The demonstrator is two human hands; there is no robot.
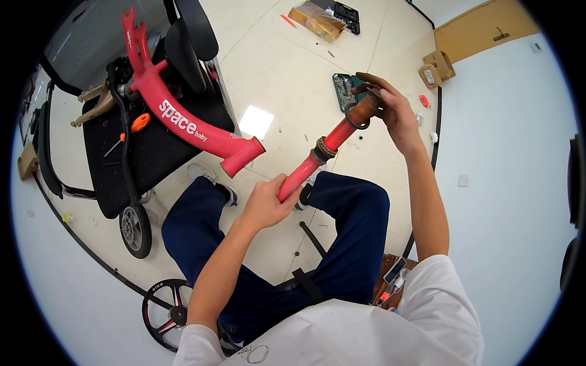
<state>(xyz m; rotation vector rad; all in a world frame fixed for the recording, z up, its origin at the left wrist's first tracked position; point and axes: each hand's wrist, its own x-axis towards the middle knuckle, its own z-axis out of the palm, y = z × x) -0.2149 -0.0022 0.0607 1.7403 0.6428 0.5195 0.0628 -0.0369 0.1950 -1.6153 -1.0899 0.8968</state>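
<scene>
My left hand (267, 204) wraps round the lower end of a red bicycle tube (303, 174), held slanting up and to the right between my knees. A dark bearing ring (323, 150) sits around the middle of this tube. At its upper end is a rusty brown part (366, 108), with a thin dark ring (358, 121) around it. My right hand (397, 116) curls its fingers about that rusty end, the forefinger stretched out over the top. The palm side is partly hidden.
To the left, a red bike frame (183, 119) lies on a black office chair (152, 165) beside an orange-handled screwdriver (140, 122). A green tool case (343, 91) and a yellowish box (317, 21) are on the floor ahead. A spoked wheel (177, 314) stands lower left.
</scene>
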